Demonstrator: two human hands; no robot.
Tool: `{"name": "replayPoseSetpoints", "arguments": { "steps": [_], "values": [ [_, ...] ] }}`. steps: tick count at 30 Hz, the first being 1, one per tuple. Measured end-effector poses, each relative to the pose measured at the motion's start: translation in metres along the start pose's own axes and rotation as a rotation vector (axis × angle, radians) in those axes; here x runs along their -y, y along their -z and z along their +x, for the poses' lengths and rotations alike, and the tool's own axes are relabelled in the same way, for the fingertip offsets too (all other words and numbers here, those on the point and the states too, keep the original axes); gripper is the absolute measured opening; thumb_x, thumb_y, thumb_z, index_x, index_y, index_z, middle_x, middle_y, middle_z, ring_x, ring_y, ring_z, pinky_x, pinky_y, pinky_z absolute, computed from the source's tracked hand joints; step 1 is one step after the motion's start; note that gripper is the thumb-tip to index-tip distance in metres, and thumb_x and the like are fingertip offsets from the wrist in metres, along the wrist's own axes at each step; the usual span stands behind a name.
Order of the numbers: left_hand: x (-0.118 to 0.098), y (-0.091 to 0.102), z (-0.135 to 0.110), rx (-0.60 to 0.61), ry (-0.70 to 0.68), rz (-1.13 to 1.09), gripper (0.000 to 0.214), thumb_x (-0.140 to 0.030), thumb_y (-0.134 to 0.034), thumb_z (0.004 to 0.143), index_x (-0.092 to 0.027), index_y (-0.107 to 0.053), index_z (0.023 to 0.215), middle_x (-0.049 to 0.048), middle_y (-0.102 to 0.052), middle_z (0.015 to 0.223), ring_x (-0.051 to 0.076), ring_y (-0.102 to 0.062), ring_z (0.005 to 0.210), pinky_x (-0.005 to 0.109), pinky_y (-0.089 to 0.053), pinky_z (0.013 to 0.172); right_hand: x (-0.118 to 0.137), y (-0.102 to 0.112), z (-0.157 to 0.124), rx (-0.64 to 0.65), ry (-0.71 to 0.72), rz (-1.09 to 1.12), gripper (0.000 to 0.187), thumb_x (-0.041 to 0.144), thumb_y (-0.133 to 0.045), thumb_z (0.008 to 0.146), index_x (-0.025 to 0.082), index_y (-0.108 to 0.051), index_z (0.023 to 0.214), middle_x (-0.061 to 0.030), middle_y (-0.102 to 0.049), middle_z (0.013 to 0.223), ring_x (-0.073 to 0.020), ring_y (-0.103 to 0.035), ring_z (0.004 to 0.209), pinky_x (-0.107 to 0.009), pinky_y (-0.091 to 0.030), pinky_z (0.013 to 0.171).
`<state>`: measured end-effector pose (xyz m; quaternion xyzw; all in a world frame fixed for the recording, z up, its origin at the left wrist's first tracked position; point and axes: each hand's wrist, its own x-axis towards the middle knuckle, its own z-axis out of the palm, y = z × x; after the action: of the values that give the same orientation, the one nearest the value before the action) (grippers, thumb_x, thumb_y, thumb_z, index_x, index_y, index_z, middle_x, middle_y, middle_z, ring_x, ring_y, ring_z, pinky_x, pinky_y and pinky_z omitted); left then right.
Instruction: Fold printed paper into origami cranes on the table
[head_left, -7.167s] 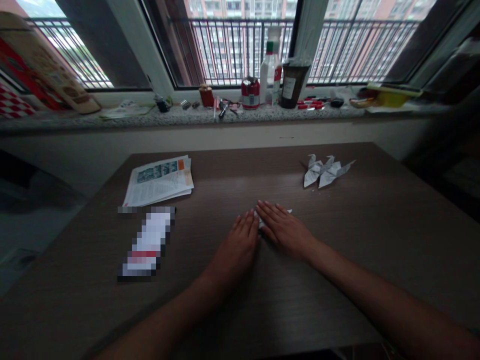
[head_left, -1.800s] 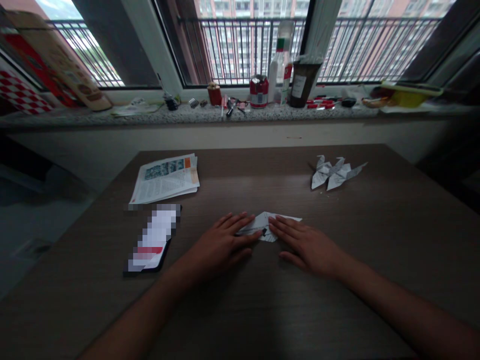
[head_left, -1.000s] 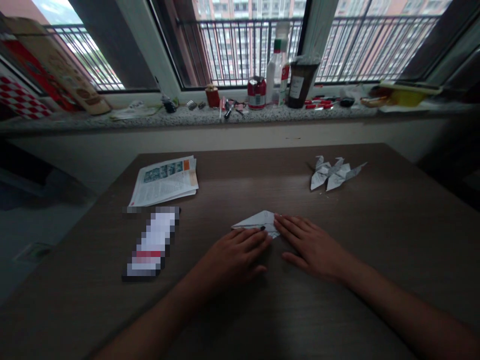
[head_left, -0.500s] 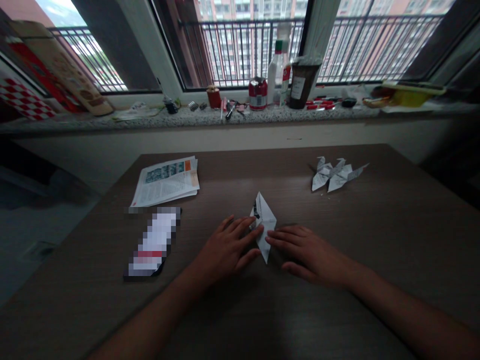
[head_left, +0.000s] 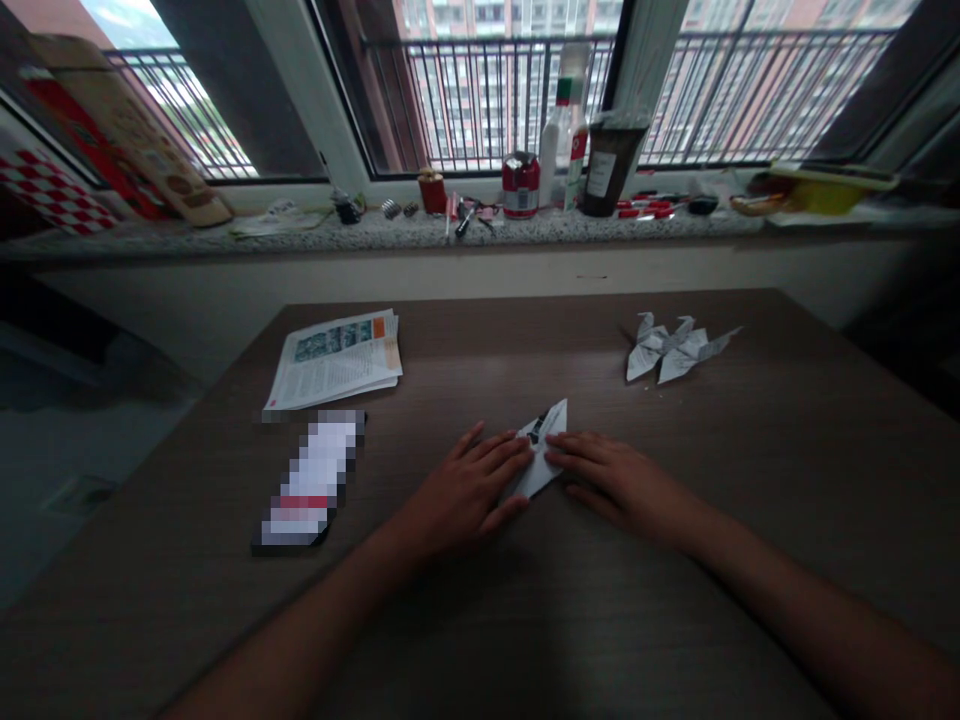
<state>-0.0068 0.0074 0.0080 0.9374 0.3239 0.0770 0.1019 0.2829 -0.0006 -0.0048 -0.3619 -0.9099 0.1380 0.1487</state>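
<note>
A folded piece of printed paper (head_left: 541, 470), a slim pointed diamond, lies flat on the brown table (head_left: 480, 630) with its upper tip leaning right. My left hand (head_left: 474, 485) rests palm down on its left side, fingers stretched out over the edge. From the other side, my right hand (head_left: 616, 478) touches the paper's right edge with extended fingertips. Both hands are open, and their fingers hide part of the paper's sides. Farther back on the right stand folded paper cranes (head_left: 671, 350) of the same printed paper.
A stack of printed sheets (head_left: 337, 360) lies at the back left, with a phone (head_left: 311, 485), its screen blurred, in front of it. Along the stone windowsill (head_left: 360, 236) stand a red can (head_left: 520, 186), bottles (head_left: 555, 140) and a dark lidded cup (head_left: 609, 170).
The folded paper has turned clockwise, its upper tip swinging to the right. My fingers have shifted with it, and my right hand has come slightly farther over its edge.
</note>
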Motion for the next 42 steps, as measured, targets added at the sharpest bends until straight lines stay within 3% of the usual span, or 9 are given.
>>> {"name": "replayPoseSetpoints", "arguments": {
  "steps": [4, 9, 13, 21, 31, 36, 42],
  "values": [
    [-0.005, -0.003, 0.0, -0.052, 0.013, 0.081, 0.056, -0.052, -0.045, 0.108, -0.019, -0.046, 0.154, 0.0134, -0.048, 0.158, 0.03, -0.046, 0.144, 0.052, -0.031, 0.123, 0.009, -0.001, 0.001, -0.059, -0.016, -0.072, 0.037, 0.029, -0.058, 0.103, 0.026, -0.063, 0.14, -0.0122, -0.063, 0.142, -0.0318, -0.061, 0.125, -0.054, -0.054, 0.102],
    [-0.01, -0.008, 0.002, -0.118, -0.001, 0.071, 0.047, -0.041, -0.057, 0.104, -0.02, -0.053, 0.146, 0.0105, -0.06, 0.144, 0.029, -0.058, 0.128, 0.049, -0.043, 0.114, 0.014, -0.003, 0.005, -0.083, 0.01, -0.069, 0.035, 0.027, -0.059, 0.103, 0.026, -0.066, 0.137, -0.012, -0.069, 0.124, -0.0289, -0.065, 0.11, -0.05, -0.056, 0.094],
    [-0.01, -0.01, 0.003, -0.143, -0.034, 0.092, 0.038, -0.031, -0.059, 0.104, -0.025, -0.057, 0.141, 0.0102, -0.061, 0.143, 0.029, -0.059, 0.128, 0.05, -0.045, 0.111, 0.012, -0.004, 0.007, -0.1, 0.012, -0.055, 0.031, 0.03, -0.06, 0.103, 0.026, -0.069, 0.133, -0.0097, -0.071, 0.113, -0.0269, -0.066, 0.102, -0.048, -0.056, 0.09],
    [-0.009, -0.015, 0.007, -0.158, -0.075, 0.03, 0.031, -0.021, -0.058, 0.105, -0.02, -0.059, 0.136, 0.0087, -0.064, 0.141, 0.026, -0.059, 0.131, 0.044, -0.049, 0.108, 0.003, -0.008, 0.01, -0.131, 0.048, 0.003, 0.025, 0.033, -0.064, 0.102, 0.023, -0.073, 0.123, -0.0102, -0.071, 0.117, -0.0269, -0.065, 0.109, -0.045, -0.055, 0.091],
    [-0.01, -0.014, 0.011, -0.222, -0.02, 0.015, 0.018, -0.029, -0.065, 0.102, -0.021, -0.066, 0.118, 0.0043, -0.071, 0.132, 0.024, -0.067, 0.116, 0.044, -0.047, 0.105, 0.001, -0.008, 0.012, -0.156, 0.053, 0.081, 0.017, 0.031, -0.063, 0.103, 0.023, -0.076, 0.109, -0.0086, -0.072, 0.108, -0.0243, -0.065, 0.099, -0.042, -0.056, 0.084],
    [-0.011, -0.017, 0.012, -0.253, -0.022, 0.036, 0.009, -0.023, -0.061, 0.103, -0.022, -0.069, 0.107, 0.0039, -0.071, 0.129, 0.023, -0.069, 0.113, 0.045, -0.045, 0.106, 0.002, -0.006, 0.013, -0.149, 0.057, 0.14, 0.016, 0.033, -0.066, 0.1, 0.022, -0.075, 0.11, -0.0088, -0.071, 0.109, -0.0244, -0.065, 0.102, -0.042, -0.055, 0.086],
    [-0.013, -0.017, 0.013, -0.264, -0.004, 0.0, 0.011, -0.021, -0.059, 0.103, -0.021, -0.068, 0.109, 0.0051, -0.072, 0.125, 0.023, -0.068, 0.111, 0.046, -0.045, 0.106, 0.002, -0.007, 0.015, -0.163, 0.033, 0.184, 0.011, 0.027, -0.065, 0.101, 0.023, -0.074, 0.105, -0.0081, -0.071, 0.109, -0.0246, -0.063, 0.104, -0.042, -0.054, 0.088]
  ]
}}
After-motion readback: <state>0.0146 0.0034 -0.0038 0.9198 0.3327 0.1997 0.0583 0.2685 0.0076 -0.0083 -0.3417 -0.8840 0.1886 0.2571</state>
